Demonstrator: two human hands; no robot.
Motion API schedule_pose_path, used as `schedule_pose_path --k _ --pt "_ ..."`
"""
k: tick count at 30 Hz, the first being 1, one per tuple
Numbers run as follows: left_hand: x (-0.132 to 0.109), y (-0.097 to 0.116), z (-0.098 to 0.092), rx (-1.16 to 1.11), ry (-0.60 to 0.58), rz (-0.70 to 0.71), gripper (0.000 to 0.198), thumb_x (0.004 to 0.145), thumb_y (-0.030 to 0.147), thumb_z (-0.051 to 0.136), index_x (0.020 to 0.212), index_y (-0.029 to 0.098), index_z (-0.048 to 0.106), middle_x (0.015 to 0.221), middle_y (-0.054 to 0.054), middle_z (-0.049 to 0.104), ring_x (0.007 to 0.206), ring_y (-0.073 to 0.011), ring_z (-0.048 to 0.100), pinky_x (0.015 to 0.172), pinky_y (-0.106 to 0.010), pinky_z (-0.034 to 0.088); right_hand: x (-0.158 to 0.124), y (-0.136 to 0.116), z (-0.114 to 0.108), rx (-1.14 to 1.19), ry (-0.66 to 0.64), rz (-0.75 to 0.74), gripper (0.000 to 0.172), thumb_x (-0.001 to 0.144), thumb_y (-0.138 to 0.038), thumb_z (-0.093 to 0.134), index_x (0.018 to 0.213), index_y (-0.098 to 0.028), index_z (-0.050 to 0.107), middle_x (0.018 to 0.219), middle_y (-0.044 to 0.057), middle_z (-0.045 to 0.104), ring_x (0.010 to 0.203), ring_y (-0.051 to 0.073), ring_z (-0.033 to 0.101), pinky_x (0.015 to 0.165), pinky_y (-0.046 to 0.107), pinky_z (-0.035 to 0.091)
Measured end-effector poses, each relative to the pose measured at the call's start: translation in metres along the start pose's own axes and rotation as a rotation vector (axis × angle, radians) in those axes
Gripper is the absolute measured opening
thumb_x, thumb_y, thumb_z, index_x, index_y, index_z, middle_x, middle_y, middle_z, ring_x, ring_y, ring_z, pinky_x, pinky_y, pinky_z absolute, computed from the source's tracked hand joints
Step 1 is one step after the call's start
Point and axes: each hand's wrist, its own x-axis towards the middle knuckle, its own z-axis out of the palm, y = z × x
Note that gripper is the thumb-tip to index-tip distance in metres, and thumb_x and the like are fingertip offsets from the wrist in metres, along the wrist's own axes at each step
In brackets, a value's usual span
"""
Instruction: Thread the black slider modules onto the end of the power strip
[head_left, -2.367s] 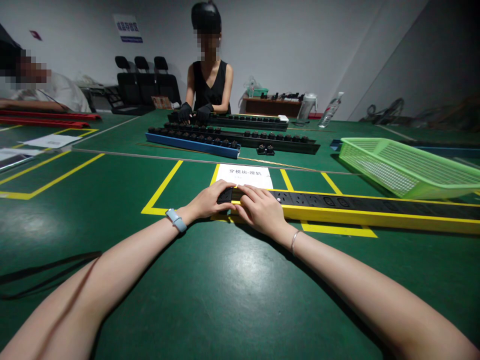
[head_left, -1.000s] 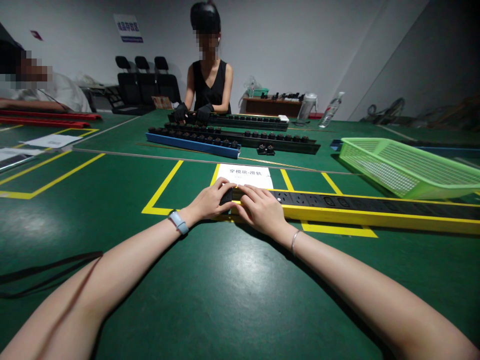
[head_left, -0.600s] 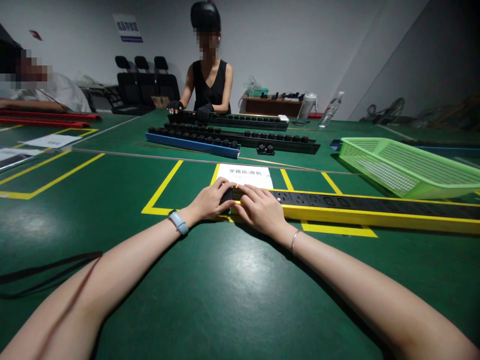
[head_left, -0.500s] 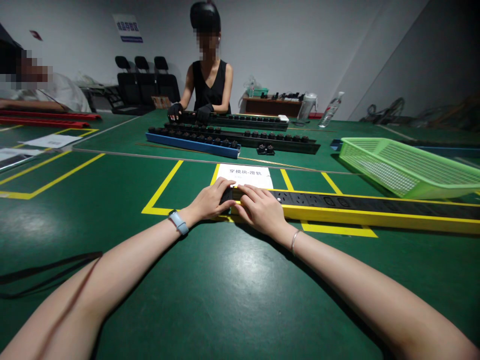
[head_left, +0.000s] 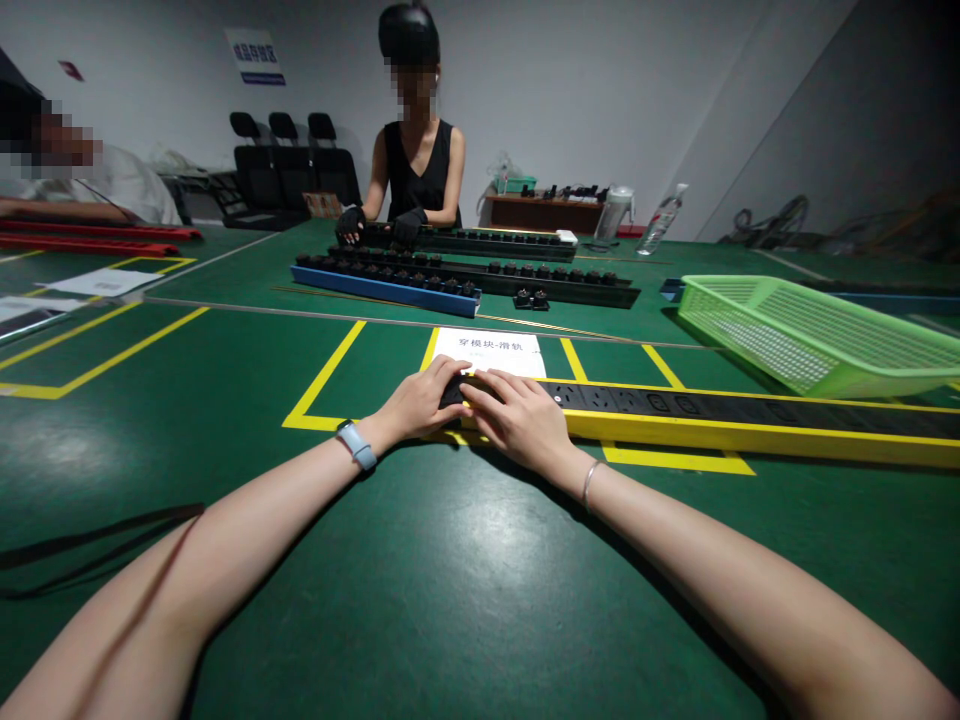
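Note:
A long yellow rail (head_left: 750, 432) with black socket modules (head_left: 622, 400) along its top runs from the middle of the green table to the right edge. At its left end my left hand (head_left: 424, 402) pinches a small black module, partly hidden by the fingers. My right hand (head_left: 521, 415) is wrapped over the rail's left end, thumb on the near side and fingers across the top, close to the left fingertips. Just behind both hands lies a white printed sheet (head_left: 491, 348).
Across the table a person wearing black gloves (head_left: 409, 226) handles black strips; a blue rail (head_left: 382, 288) lies nearer. At the right sits a green basket (head_left: 817, 345), with a bottle (head_left: 663, 220) behind. Another person leans at the left beside red rails (head_left: 97, 242).
The fingers of my right hand have shifted slightly left, over the rail's end and the black module. My left hand has barely moved.

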Motion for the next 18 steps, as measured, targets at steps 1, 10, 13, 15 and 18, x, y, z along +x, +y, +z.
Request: schedule_pose_path --k 1,10,13,15,18 --pt "0.0000 -0.0003 0.0002 -0.003 0.007 0.003 0.064 0.085 0.064 0.044 0.131 0.019 0.040 0.119 -0.013 0.051 0.110 -0.0270 0.055 0.092 -0.042 0.051 -0.0001 -0.0001 0.0000 0.003 0.004 0.002 0.039 0.094 -0.037 0.047 0.131 -0.024 0.053 0.136 0.010 0.053 0.123 0.025 0.049 0.096 0.041 0.043" --pt "-0.0008 0.0001 0.0004 -0.002 0.025 0.010 0.060 0.088 0.061 0.042 0.131 0.019 0.039 0.118 -0.012 0.052 0.109 -0.0261 0.055 0.091 -0.041 0.050 0.0001 0.0002 0.0000 0.009 0.014 0.005 0.039 0.093 -0.036 0.050 0.131 -0.027 0.054 0.135 0.009 0.054 0.122 0.025 0.049 0.095 0.040 0.043" --pt "-0.0009 0.0020 -0.0007 0.002 0.022 0.002 0.056 0.089 0.057 0.042 0.130 0.019 0.040 0.118 -0.012 0.052 0.108 -0.0255 0.055 0.091 -0.040 0.050 0.0004 -0.0002 -0.0002 0.007 0.016 0.008 0.038 0.094 -0.036 0.048 0.130 -0.027 0.055 0.135 0.009 0.054 0.122 0.025 0.050 0.095 0.040 0.043" --pt "-0.0009 0.0035 -0.0014 0.005 0.026 -0.009 0.053 0.090 0.055 0.041 0.130 0.019 0.040 0.118 -0.012 0.052 0.107 -0.0247 0.056 0.090 -0.039 0.050 0.0007 -0.0005 -0.0002 0.009 0.019 0.008 0.038 0.094 -0.036 0.047 0.129 -0.026 0.055 0.134 0.009 0.055 0.121 0.024 0.050 0.095 0.040 0.043" --pt "-0.0010 0.0047 -0.0017 0.011 0.038 -0.030 0.050 0.092 0.052 0.041 0.129 0.019 0.042 0.116 -0.011 0.053 0.105 -0.0238 0.057 0.089 -0.038 0.051 0.0012 -0.0007 0.0003 0.009 0.023 0.009 0.037 0.094 -0.036 0.047 0.128 -0.024 0.056 0.133 0.009 0.056 0.120 0.024 0.051 0.095 0.040 0.043"
